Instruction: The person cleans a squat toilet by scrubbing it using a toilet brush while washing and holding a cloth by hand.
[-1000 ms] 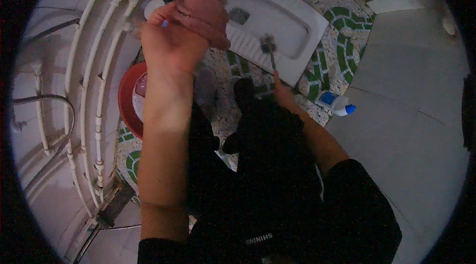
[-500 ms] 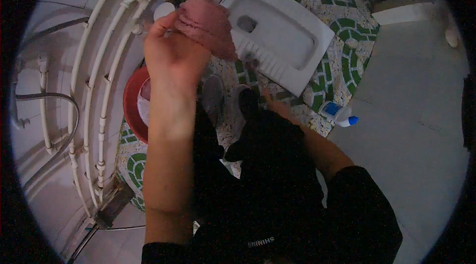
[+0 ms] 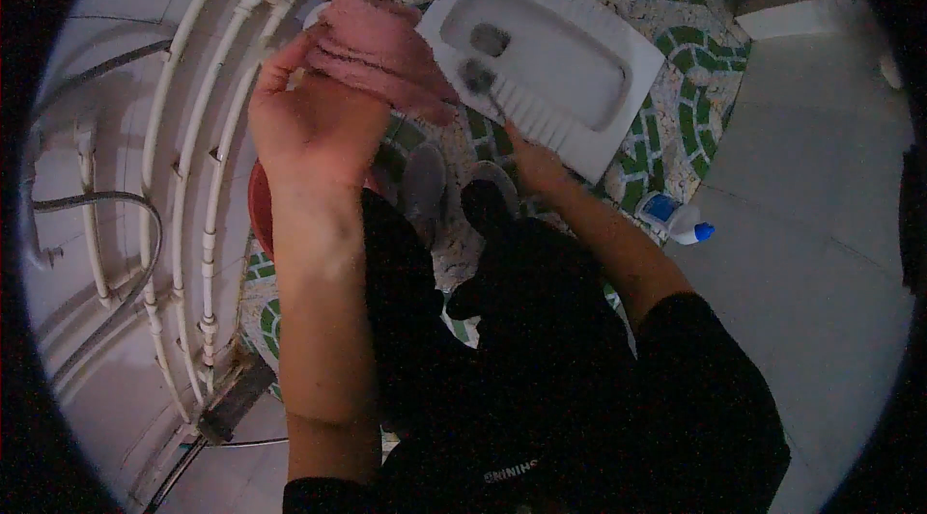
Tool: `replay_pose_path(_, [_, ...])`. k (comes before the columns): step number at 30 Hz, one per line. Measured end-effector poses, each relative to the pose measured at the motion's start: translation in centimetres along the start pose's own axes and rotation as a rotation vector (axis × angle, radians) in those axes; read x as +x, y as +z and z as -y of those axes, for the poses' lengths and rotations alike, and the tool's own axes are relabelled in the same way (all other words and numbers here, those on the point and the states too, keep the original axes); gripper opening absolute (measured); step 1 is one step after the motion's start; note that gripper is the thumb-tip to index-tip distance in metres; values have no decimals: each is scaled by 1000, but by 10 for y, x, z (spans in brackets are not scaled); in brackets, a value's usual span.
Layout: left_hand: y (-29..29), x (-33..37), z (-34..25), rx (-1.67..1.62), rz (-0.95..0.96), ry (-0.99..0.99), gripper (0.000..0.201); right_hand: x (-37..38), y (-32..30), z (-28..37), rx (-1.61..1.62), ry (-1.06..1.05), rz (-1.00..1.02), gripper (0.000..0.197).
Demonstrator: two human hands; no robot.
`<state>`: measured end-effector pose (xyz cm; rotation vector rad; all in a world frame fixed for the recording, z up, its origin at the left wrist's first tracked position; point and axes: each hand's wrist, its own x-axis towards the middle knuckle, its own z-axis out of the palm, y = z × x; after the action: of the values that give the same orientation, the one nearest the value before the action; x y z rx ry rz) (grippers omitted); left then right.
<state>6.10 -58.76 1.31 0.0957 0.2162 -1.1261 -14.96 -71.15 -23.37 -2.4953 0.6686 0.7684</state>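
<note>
A folded pink cloth (image 3: 372,46) is raised in my left hand (image 3: 314,123), whose fingers are closed around it and partly hidden by it. Lower down, my right hand (image 3: 536,162) grips the thin handle of a toilet brush with a dark grey round head (image 3: 476,76). That head is at the left part of the white squat toilet (image 3: 565,17), close to its ridged footrest and below the dark drain hole. Whether the bristles touch the surface I cannot tell.
White pipes (image 3: 198,99) and a grey hose (image 3: 150,205) run along the left wall. Behind my left forearm a red basin (image 3: 261,210) is mostly hidden. A white bottle with a blue cap (image 3: 676,218) lies on the patterned floor at right, beside a grey panel (image 3: 801,224).
My right hand has moved forward, taking the brush head from the toilet's near edge up toward the drain. The pink cloth stays in my left hand, shifted slightly left.
</note>
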Motion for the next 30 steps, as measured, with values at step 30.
replay_pose_path(30, [-12,-16,-18,81,-339,330,43,125,-29,36,121,-265,-232,63])
